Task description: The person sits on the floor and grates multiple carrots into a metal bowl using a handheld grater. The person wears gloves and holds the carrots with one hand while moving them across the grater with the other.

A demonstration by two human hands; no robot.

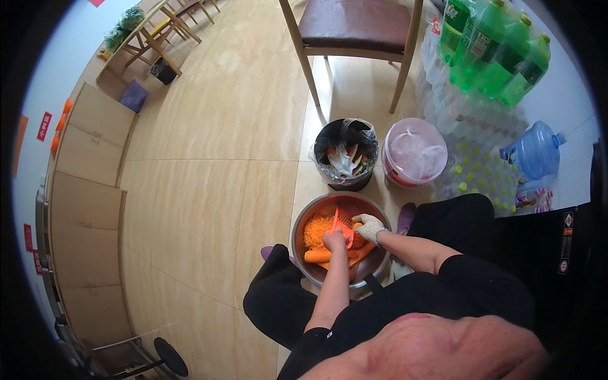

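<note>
A wide metal bowl stands on the floor between my knees. My left hand, bare, is closed round the handle end of an orange grater that slants inside the bowl. On my right hand is a pale knit glove. Its fingers close on a carrot against the grater's right side, partly hidden by the glove. A heap of shredded carrot fills the bowl's left side. Several whole peeled carrots lie at the bottom, under my left wrist.
Just beyond the bowl are a lined trash bin holding peelings and a white bucket covered with plastic. A chair stands farther off. Packed bottles and a blue water jug crowd the right. Wooden cabinets line the left wall.
</note>
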